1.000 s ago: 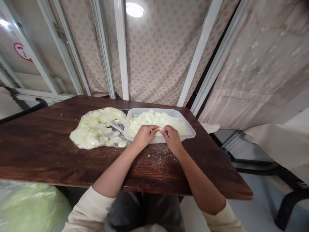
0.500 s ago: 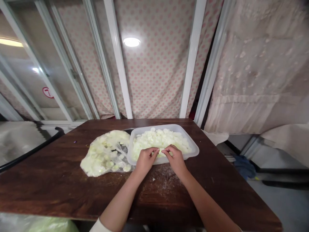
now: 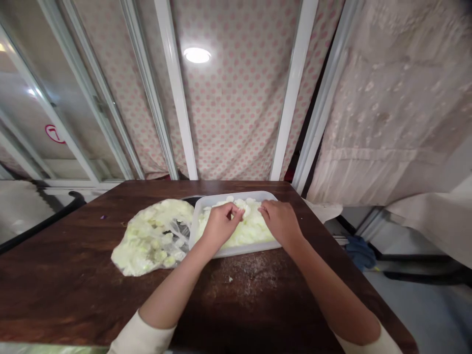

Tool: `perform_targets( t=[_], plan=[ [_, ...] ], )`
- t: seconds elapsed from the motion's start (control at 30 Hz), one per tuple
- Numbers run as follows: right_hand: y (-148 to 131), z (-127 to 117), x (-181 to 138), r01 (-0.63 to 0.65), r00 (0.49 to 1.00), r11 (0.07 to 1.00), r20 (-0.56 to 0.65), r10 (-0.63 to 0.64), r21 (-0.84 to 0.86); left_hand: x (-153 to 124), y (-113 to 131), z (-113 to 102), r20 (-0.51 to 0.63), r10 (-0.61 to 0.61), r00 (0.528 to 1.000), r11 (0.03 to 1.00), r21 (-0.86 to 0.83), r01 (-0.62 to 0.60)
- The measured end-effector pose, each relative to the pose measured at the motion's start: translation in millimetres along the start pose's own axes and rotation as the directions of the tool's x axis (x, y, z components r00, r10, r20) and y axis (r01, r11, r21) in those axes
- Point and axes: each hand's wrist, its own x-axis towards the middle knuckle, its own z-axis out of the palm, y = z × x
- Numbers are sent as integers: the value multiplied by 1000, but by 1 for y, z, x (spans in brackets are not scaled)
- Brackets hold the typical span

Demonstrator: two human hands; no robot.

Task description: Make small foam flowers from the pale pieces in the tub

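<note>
Left hand (image 3: 221, 227) and right hand (image 3: 280, 221) on pale chunks (image 3: 250, 233) in a clear plastic tray (image 3: 250, 250)

The left fingers curl into the heap, grip unclear; the right lies open near the rim. Dark wooden table (image 3: 73, 295) stretches bare in front, its far edge just behind the tray. A chunk-filled plastic bag (image 3: 147, 241) touches the tray's left wall. Beyond, a red circled window sign (image 3: 54, 133) is unreadable.

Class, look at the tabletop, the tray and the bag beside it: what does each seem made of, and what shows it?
The tabletop looks like dark-stained wood, semi-gloss, with visible grain. The tray seems to be cloudy translucent plastic, smooth, its rim catching light. The bag appears to be thin clear plastic film, shiny and creased.
</note>
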Motion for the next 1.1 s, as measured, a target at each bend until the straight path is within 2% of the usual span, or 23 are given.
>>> perform_targets(
  t=[0.03, 0.07, 0.13, 0.2, 0.27, 0.4, 0.53, 0.63, 0.73, 1.0, 1.1],
  plan=[
    [-1, -8, 8, -29, 999, 998, -28, 27, -57, 8, 7, -2, -2, 14, 1000, 1000, -22, -14],
    [-3, -16, 14, -17, 1000, 999, -19, 16, -38, 14, 13, -3, -18, 24, 1000, 999, -43, -25],
    [-9, -27, 21, 49, 999, 988, -10, -49, 148, 21, 21, -5, -33, 30, 999, 997, -71, -32],
    [-15, -33, 20, 102, 994, 927, -14, -104, 360, 23, 23, -8, -21, 22, 1000, 995, -98, -24],
    [-21, -35, 17, 101, 994, 880, -2, -113, 464, 21, 21, -10, 11, 11, 1000, 993, -120, -9],
    [-30, -32, 14, 128, 985, 838, 27, -168, 530, 19, 17, -16, 40, 0, 999, 991, -134, 6],
    [-30, -26, 20, 70, 992, 800, 39, -116, 596, 18, 18, -20, 24, -4, 1000, 995, -97, 7],
    [-27, -22, 23, 43, 997, 793, 25, -74, 608, 16, 21, -19, 31, 16, 999, 996, -88, -13],
    [-26, -22, 22, 66, 998, 829, -23, -65, 555, 13, 25, -18, 50, 51, 997, 994, -98, -46],
    [-34, -32, 17, 103, 994, 877, -69, -80, 470, 9, 34, -25, 122, 54, 991, 988, -151, -35],
    [-30, -29, 19, 78, 992, 905, -120, -30, 419, 9, 32, -24, 110, 51, 993, 989, -141, -35]
  ],
)
